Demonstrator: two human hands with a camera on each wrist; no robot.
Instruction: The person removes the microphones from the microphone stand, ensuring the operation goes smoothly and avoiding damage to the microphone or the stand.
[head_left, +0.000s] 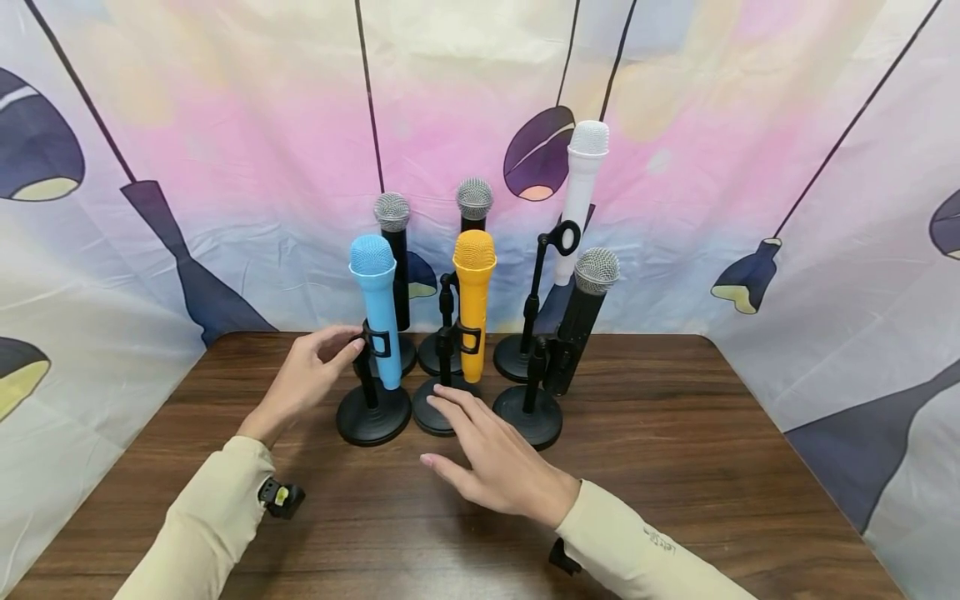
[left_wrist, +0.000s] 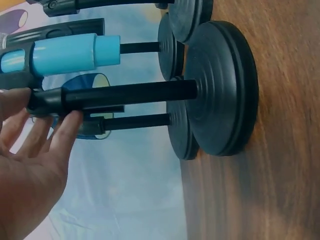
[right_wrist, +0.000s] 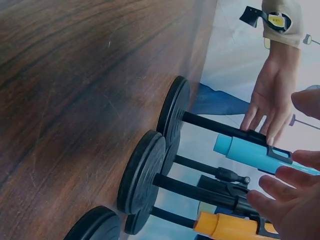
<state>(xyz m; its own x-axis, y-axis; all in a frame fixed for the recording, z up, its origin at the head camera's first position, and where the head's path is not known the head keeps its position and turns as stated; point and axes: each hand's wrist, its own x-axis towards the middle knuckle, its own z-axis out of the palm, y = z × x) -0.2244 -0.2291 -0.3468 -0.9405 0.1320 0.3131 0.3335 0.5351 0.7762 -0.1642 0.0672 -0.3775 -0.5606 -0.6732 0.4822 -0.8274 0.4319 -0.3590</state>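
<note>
My left hand (head_left: 306, 377) pinches the likely base-heavy stand (head_left: 370, 398), best held by its stem (left_wrist: 132, 94); right hand (head_left: 498, 458) outstretched, holding nothing.

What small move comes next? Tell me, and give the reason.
Probably ease the left grip off the stand of the blue mic: the base sits flat on the table and the mic is clipped in, so it should stand unaided.
</note>
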